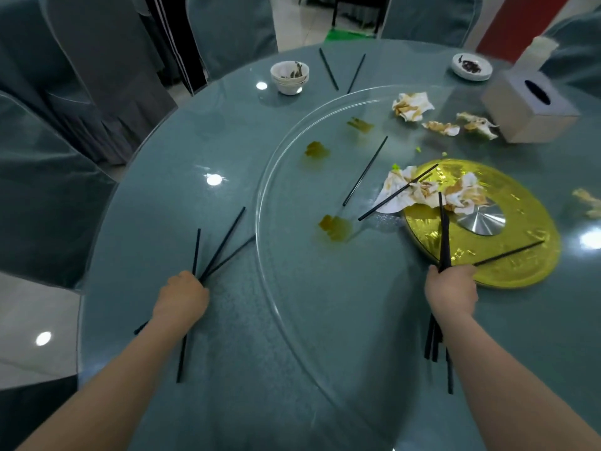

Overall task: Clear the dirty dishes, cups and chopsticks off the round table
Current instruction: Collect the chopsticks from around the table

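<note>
Chopsticks are everywhere on this round table [227, 131], and both hands are loaded with them. Left hand [182, 296] grips a fanned bundle of black sticks [221, 245] near the table's near-left edge, tips splaying out toward the lazy Susan's rim, tails poking back under the wrist. Right hand [452, 289] clutches its own tight bunch [444, 236], tips standing up over the gold centre disc [520, 255], tails trailing down beside the forearm.

Loose sticks lie out on the glass lazy Susan [292, 255]: one single chopstick [366, 170] lies on bare glass; another [398, 192] lies across a stained napkin [400, 190] at the disc's left edge; a third [509, 253] rests on the gold disc, just beside the right hand. A far pair [341, 71] sits on the outer ring at the back edge, well apart from both hands.

Stacked cups [289, 76] stand near the far-left rim, scraps inside. A small dirty plate [471, 66] sits at the far-right edge, near a tissue box [530, 109]. More crumpled napkins [411, 105] lie between the box and the turntable's rim. Three sauce smears [335, 226] mark the glass.

Between the two forearms the glass runs open. Covered chairs [48, 190] crowd the left and far sides, close against the table's edge.
</note>
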{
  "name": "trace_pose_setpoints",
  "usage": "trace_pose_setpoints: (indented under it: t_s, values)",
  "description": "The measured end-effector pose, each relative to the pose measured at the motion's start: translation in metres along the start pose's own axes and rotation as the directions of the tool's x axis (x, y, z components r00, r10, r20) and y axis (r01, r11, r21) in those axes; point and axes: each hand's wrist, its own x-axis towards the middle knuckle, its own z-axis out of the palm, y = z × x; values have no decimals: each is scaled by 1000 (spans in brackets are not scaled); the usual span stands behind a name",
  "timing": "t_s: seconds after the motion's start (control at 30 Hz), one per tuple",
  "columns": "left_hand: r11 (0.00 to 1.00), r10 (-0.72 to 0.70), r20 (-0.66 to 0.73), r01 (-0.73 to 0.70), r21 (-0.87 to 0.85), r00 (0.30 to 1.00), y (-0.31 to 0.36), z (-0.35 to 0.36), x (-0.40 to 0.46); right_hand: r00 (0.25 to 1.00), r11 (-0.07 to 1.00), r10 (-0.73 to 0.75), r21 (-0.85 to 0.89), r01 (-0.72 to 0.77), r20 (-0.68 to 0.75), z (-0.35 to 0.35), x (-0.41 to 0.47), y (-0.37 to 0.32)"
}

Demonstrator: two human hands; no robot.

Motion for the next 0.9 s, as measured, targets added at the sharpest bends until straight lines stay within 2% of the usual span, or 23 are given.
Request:
trace_pose_setpoints:
  t_s: [0.1,0.17,0.23,0.37,0.43,0.5,0.57,0.63,0.67,0.8,0.9]
  values:
    - [999,-17,-9,17,27,1000,4,0,1,1000,1000,8,-8,-8,23,-5,3,8]
    - [996,41,-45,-37,84,998,6,2,-2,999,1000,1,-20,0,32,-11,6,17]
    - [991,118,-118,-109,78,986,7,10,-8,999,1000,-4,-29,5,40,-17,8,28]
    - [988,146,-267,-153,-9,953,8,16,-27,1000,998,-9,-59,10,30,-28,2,50]
    - [958,285,-291,-261,121,913,3,23,-31,1000,998,-15,-67,15,5,-34,-3,62]
    - [923,382,-302,-349,159,873,1,26,-32,1000,998,-5,-60,3,-22,-41,-6,73]
    - [953,303,-299,-293,79,905,5,23,-27,999,998,29,-50,-31,-39,-45,-5,78]
    - [990,122,-204,-133,-38,971,11,18,-25,997,996,71,-43,-72,-39,-48,-3,80]
    - [995,83,-171,-91,-36,982,13,16,-24,996,996,82,-43,-83,-28,-48,-2,81]
    - [1000,6,-90,-9,-26,996,14,9,-22,998,997,43,-73,-39,53,-50,-11,87]
    - [993,-70,-64,64,-94,996,13,1,-20,997,999,-4,-53,8,81,-49,-21,89]
